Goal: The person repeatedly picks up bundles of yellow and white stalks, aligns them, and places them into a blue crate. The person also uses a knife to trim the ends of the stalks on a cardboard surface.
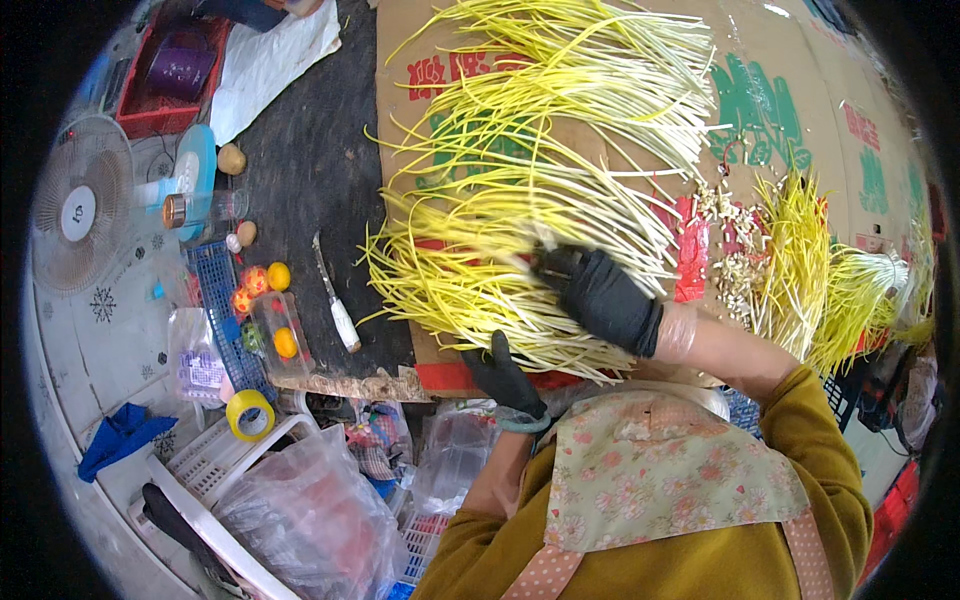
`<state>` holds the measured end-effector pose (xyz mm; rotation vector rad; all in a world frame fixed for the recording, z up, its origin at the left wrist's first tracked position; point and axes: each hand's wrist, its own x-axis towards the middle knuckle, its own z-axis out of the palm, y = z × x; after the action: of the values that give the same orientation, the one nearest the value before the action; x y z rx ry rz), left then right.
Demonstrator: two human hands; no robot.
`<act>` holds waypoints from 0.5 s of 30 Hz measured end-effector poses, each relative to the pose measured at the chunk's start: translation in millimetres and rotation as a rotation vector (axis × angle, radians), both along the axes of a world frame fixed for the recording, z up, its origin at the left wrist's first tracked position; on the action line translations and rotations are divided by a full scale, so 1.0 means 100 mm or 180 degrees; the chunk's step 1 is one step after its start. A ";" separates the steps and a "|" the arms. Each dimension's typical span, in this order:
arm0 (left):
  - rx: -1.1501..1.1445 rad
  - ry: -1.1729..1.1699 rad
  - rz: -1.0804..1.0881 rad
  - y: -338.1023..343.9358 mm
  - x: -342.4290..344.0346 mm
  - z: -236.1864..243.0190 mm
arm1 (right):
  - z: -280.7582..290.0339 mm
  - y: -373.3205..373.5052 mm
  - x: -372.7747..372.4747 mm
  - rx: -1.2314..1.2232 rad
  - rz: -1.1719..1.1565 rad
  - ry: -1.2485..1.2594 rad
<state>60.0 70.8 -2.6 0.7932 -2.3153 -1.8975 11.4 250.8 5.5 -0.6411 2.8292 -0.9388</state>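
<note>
Long yellow chives (470, 290) with white stem ends lie in loose rows across flattened cardboard. My right hand (605, 300), in a black glove, reaches over the nearest row with its fingers curled round some of the stems; the strands around its fingertips are smeared by motion. My left hand (507, 382), gloved in black too, rests at the near edge of this row. Its thumb and fingers are apart, with nothing visible between them. Small pale cut stem pieces (738, 275) are scattered right of the rows.
Bundled chives (795, 260) stand further right. On the dark board at left lies a white-handled knife (340, 318). Beyond it are a blue basket (222, 305), orange fruits (285, 343), a glass jar (210, 207) and a fan (80, 215). Yellow tape (250, 415) and plastic bags (310, 500) sit below the table edge.
</note>
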 end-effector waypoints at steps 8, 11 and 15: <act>0.0238 0.0257 0.0117 0.02 -0.01 -0.05 | 0.29 0.23 -0.10 -0.1100 -0.0367 -0.0127; 0.0375 -0.0016 0.0166 0.02 0.00 0.02 | 0.33 0.46 -0.44 -0.0504 -0.1327 0.0677; 0.0125 0.0123 0.0015 -0.01 0.01 0.00 | 0.12 0.48 -0.74 0.0473 -0.1631 0.0258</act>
<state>61.1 69.7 -2.3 0.7580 -2.2587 -1.9443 -63.1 298.5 17.5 0.0759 3.1619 -0.7543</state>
